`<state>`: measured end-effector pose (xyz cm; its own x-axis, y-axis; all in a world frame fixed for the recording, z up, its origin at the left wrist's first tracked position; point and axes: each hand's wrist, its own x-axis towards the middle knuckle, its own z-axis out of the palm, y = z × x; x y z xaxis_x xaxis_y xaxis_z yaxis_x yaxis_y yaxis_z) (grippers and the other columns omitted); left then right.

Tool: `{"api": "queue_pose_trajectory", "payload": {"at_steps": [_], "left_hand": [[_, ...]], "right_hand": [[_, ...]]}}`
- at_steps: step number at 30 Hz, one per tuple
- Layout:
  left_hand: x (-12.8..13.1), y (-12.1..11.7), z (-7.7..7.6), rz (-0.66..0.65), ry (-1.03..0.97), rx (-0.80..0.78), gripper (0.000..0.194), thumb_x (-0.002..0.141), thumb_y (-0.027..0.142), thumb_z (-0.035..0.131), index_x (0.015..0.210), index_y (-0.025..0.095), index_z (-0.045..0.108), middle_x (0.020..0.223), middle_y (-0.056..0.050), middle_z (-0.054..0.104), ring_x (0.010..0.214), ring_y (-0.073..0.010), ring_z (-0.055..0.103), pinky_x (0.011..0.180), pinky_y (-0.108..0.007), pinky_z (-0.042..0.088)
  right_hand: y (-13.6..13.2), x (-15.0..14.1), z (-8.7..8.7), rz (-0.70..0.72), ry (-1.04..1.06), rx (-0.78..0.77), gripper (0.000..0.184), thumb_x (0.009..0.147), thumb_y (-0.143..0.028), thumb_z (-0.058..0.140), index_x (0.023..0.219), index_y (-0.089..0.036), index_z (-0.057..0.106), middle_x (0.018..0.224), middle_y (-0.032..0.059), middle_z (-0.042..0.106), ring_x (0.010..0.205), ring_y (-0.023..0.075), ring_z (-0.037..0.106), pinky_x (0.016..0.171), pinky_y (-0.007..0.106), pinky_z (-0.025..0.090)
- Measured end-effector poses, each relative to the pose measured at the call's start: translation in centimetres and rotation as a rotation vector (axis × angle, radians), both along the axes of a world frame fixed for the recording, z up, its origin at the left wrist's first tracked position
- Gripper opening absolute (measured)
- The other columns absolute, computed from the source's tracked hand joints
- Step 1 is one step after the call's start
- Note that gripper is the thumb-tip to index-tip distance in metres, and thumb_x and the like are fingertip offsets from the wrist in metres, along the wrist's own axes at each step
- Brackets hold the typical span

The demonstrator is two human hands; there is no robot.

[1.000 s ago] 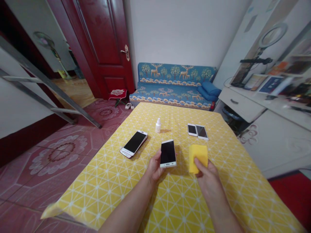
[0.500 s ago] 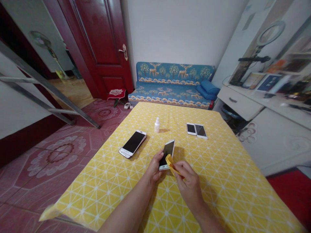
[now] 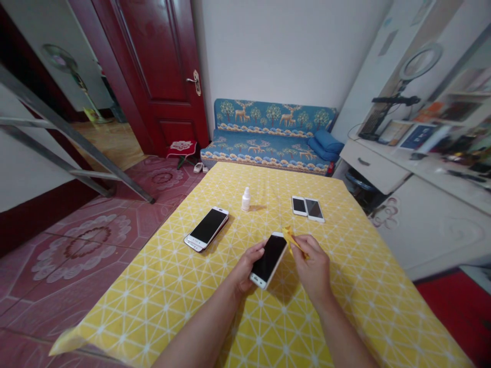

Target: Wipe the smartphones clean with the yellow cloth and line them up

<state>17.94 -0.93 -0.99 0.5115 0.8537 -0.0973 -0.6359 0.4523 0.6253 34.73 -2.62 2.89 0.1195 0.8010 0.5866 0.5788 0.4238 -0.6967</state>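
My left hand (image 3: 247,266) grips a white smartphone (image 3: 270,258) by its left side, its dark screen facing up toward me. Pinched in my right hand (image 3: 312,263) is a yellow cloth (image 3: 292,243), which is at the phone's upper right corner; whether it touches the edge I cannot tell. A small white bottle (image 3: 246,200) stands upright beyond the phone. Left of it lies a stack of white phones (image 3: 207,228), the top one with a black screen. Two more white phones, a smaller one (image 3: 298,205) and a larger one (image 3: 314,209), lie side by side at the right.
A yellow patterned cloth covers the table (image 3: 161,306). Behind it stands a blue sofa (image 3: 264,138) with deer on it. A white desk (image 3: 383,163) is at the right, a metal ladder (image 3: 115,171) and a red door (image 3: 161,66) at the left.
The phone has been turned so its screen faces me more fully. My right hand with the cloth has moved from the phone's lower right side up to its top right corner.
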Motion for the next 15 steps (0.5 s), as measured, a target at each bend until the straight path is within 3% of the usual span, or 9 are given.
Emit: {"api": "queue_pose_trajectory", "payload": {"at_steps": [5, 10, 15], "left_hand": [[0.0, -0.2, 0.4, -0.012, -0.021, -0.054, 0.031, 0.073, 0.023, 0.072, 0.102, 0.012, 0.072, 0.094, -0.01, 0.074, 0.076, -0.018, 0.067, 0.072, -0.025, 0.048], [-0.2, -0.3, 0.6, -0.104, -0.04, -0.04, 0.038, 0.073, 0.027, 0.073, 0.106, 0.01, 0.07, 0.088, -0.01, 0.073, 0.067, -0.0151, 0.066, 0.064, -0.022, 0.048], [-0.4, -0.3, 0.5, -0.183, -0.036, 0.01, 0.042, 0.075, 0.03, 0.072, 0.11, 0.007, 0.069, 0.084, -0.011, 0.072, 0.065, -0.0144, 0.064, 0.061, -0.021, 0.045]], "right_hand": [[0.0, 0.7, 1.5, -0.087, 0.253, -0.142, 0.019, 0.085, -0.033, 0.059, 0.091, -0.017, 0.068, 0.086, 0.0034, 0.064, 0.078, 0.0173, 0.06, 0.068, 0.028, 0.047], [-0.5, 0.4, 2.8, -0.042, 0.271, -0.088, 0.02, 0.084, -0.035, 0.061, 0.091, -0.018, 0.07, 0.092, 0.005, 0.064, 0.084, 0.0192, 0.06, 0.071, 0.028, 0.047], [-0.1, 0.1, 1.7, 0.053, 0.299, -0.198, 0.019, 0.082, -0.035, 0.062, 0.087, -0.018, 0.071, 0.089, 0.0044, 0.066, 0.082, 0.0193, 0.061, 0.074, 0.03, 0.047]]}}
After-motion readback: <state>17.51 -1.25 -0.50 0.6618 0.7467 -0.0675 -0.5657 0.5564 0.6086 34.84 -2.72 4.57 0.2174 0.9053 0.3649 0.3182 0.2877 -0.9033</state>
